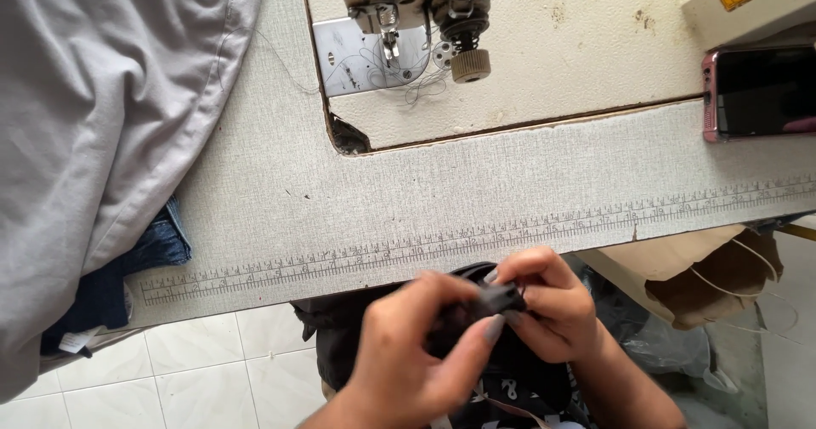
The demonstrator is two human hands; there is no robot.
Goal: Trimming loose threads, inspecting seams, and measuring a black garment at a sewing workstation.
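Observation:
Both of my hands are low in the frame, just below the table's front edge. My left hand and my right hand pinch a small piece of black fabric between thumbs and fingertips. More black cloth lies under the hands on my lap. The sewing machine stands at the top of the view, its needle and presser foot above the metal plate, well away from my hands.
A large grey garment covers the table's left side, with blue denim beneath it. A printed ruler runs along the table's front edge. A pink-cased phone lies at the right. A brown paper bag hangs below the table.

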